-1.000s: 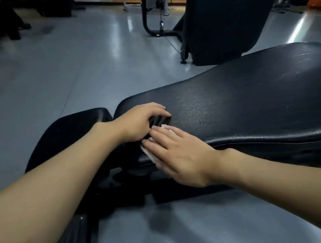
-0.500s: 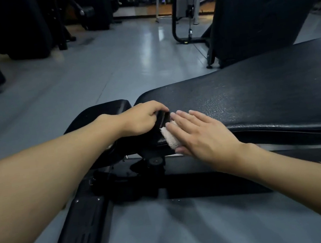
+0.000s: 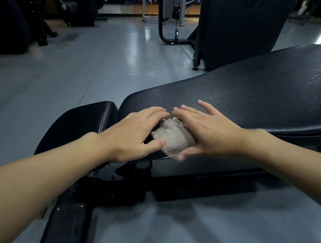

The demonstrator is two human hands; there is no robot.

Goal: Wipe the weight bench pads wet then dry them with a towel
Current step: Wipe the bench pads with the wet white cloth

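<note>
I saw the cloth (image 3: 173, 138) bunched up, pale and damp-looking, at the left end of the long pad (image 3: 253, 92), right on its near edge and partly hanging over it. Both hands were on it. The left hand (image 3: 136, 133) lay flat over the cloth's left side, fingers nearly straight and reaching toward the far side, thumb touching the cloth's near-left corner. It was not clenched. The right hand (image 3: 203, 130) pressed the cloth from the right with its palm, fingers straight and spread across the pad, thumb running under the cloth's near edge. It too was loose rather than gripping. The fingertips of the two hands almost met above the cloth.

The pad ran off to the right, with a speckled sheen toward its far right part. Just left of it sat the seat pad (image 3: 82, 121), tilted, a narrow gap between them. The black frame (image 3: 64, 232) stretched beneath, toward me, on the glossy grey floor (image 3: 67, 72). A tall black machine (image 3: 242, 8) stood beyond the pad.
</note>
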